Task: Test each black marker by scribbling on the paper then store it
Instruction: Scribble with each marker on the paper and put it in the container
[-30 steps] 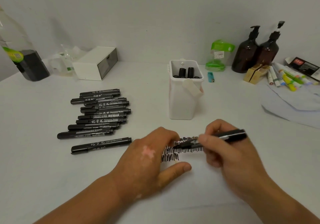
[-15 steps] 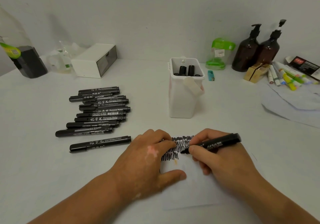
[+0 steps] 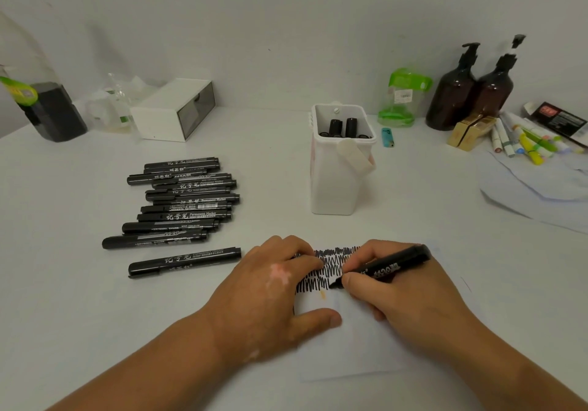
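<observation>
White tabletop point(image 3: 63, 315) viewed from above, two hands at a sheet of paper point(image 3: 350, 353).
Capped black markers point(image 3: 184, 200) are laid in a row at the left; more are stood in a white tub point(image 3: 334, 184) behind the paper. The paper is held flat by the left hand point(image 3: 270, 296), fingers relaxed. An uncapped marker point(image 3: 394, 266) is gripped by the right hand point(image 3: 397, 299), tip on the scribbles point(image 3: 331, 264).

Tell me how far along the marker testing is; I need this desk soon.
Done: a few stored markers stand in the white container, and scribble rows fill the top of the paper. In hand: the right hand grips one marker, tip on the paper, while the left hand presses the sheet flat. Left: roughly a dozen capped markers lie at left, apparently untested.
</observation>
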